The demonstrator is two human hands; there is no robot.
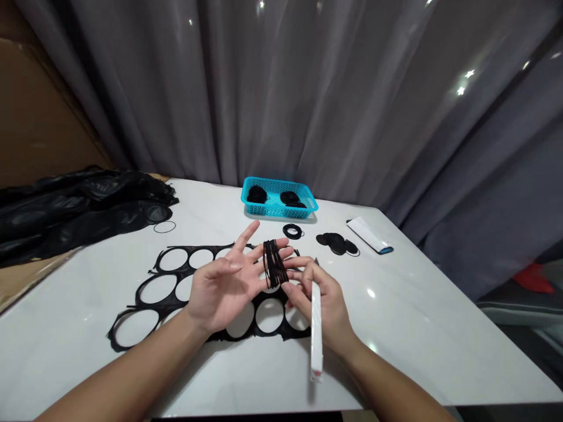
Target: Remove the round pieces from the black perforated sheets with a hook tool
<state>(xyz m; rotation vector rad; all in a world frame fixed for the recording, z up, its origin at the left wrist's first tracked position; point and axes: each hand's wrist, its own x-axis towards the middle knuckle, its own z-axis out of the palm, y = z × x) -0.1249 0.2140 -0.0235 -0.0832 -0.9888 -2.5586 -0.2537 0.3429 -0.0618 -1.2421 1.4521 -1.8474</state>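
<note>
My left hand (226, 287) is palm up with its fingers spread. A bundle of thin black rubber rings (275, 265) is looped around several of its fingers. My right hand (328, 299) has its fingers curled round a slim tool with a white wrapped handle (316, 334) and a dark pointed tip; its exact kind is unclear. The right fingertips touch the near edge of the ring bundle. Beneath both hands lies a black rubber sheet (169, 302) with rows of large round holes, partly hidden by them.
A blue basket (313, 206) holding black ring bundles stands by the grey curtain. Loose rings (292, 231), black discs (336, 243) and a white packet (370, 235) lie on the white table (422, 328). Black sheets (97, 202) are piled at left; a single ring (165, 223) lies nearby.
</note>
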